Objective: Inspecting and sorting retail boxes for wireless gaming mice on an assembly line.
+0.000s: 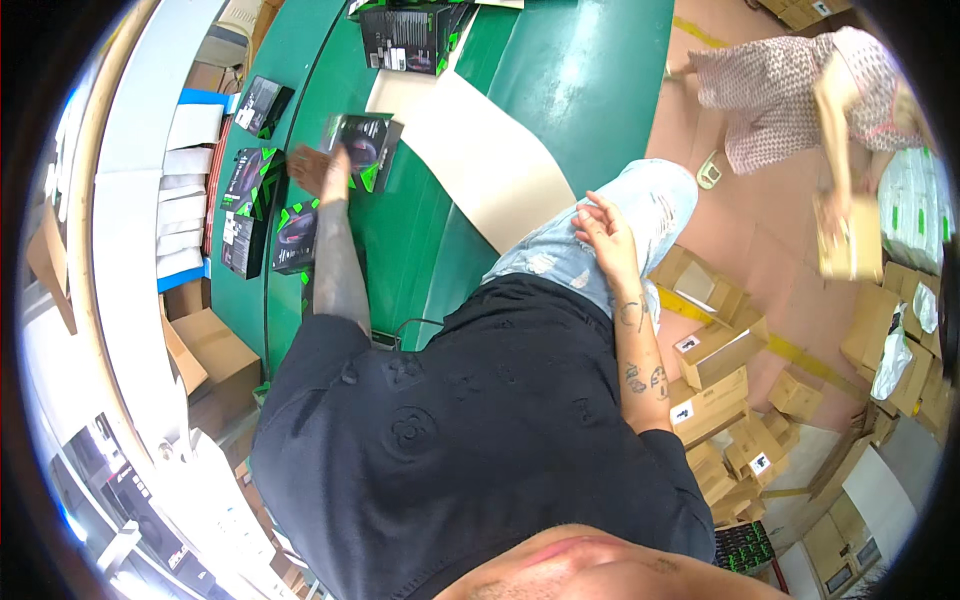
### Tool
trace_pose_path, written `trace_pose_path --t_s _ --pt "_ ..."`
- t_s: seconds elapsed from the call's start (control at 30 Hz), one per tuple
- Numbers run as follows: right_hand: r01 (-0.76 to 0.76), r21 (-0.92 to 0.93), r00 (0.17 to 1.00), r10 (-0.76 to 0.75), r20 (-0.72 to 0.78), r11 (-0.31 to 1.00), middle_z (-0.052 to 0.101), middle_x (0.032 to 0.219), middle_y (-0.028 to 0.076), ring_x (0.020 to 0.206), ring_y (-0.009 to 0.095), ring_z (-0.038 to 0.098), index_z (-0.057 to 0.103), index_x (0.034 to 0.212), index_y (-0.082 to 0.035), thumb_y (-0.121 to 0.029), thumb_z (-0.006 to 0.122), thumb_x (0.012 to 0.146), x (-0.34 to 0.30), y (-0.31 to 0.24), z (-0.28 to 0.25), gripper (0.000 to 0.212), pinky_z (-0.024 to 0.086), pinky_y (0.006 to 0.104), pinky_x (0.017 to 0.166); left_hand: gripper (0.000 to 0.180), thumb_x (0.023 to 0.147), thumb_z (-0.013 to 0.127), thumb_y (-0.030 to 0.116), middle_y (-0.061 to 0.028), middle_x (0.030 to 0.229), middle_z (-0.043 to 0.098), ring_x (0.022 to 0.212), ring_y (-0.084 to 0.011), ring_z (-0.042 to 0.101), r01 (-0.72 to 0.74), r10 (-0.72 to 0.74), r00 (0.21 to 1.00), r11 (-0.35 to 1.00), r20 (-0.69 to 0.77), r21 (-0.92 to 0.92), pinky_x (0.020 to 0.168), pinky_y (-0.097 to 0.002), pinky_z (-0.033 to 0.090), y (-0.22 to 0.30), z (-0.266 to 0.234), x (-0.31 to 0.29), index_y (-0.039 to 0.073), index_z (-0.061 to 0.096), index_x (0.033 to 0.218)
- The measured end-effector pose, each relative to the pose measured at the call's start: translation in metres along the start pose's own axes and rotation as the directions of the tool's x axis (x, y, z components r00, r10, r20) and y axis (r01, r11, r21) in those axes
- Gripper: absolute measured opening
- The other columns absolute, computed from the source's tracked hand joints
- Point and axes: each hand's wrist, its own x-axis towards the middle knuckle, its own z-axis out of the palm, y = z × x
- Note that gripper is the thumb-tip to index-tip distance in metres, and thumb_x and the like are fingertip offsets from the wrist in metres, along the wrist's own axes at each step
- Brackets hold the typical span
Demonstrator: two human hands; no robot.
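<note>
My left hand (322,172) reaches over the green work surface (420,240), somewhat blurred, its fingers apart. Its thumb side overlaps the left edge of a black box (368,150) with green accents and a printed picture; no firm grip shows. Close by on the left are similar boxes: one black-and-green box (296,238) beside my forearm, another (252,182) farther left, and a smaller-looking one (262,106) above it. My right hand (603,230) rests over my jeans, loosely open, with nothing in it.
A long beige cardboard sheet (490,150) lies across the surface. More black boxes (405,38) stand at the far end. On the right, another person (790,100) bends with a hand on a carton (850,238). Several cardboard boxes (715,350) crowd the floor.
</note>
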Motion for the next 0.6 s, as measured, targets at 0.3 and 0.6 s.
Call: trace_pose_path --t_s 0.3,0.6 --pt "0.072 0.001 0.997 -0.072 -0.019 0.997 0.053 0.105 0.012 0.089 0.017 0.058 0.045 0.118 0.002 -0.012 0.055 0.085 -0.005 0.01 -0.005 0.037 0.049 0.0254 0.073 0.046 0.076 0.067 0.025 -0.0106 0.101 0.059 0.091 -0.0202 0.057 0.66 -0.24 0.751 0.274 0.615 -0.7 0.079 -0.034 0.046 0.146 0.083 -0.14 0.002 0.051 0.112" --pt "0.066 0.081 0.995 -0.059 -0.085 0.995 0.057 0.097 0.011 0.08 0.015 0.059 0.048 0.113 0.002 -0.009 0.051 0.087 -0.012 0.01 -0.008 0.028 0.05 0.0226 0.069 0.033 0.078 0.063 0.014 -0.0088 0.099 0.061 0.084 -0.0165 0.058 0.04 0.14 0.975 0.647 0.17 -0.761 0.075 -0.0284 0.047 0.129 -0.107 0.008 0.001 0.054 0.107"
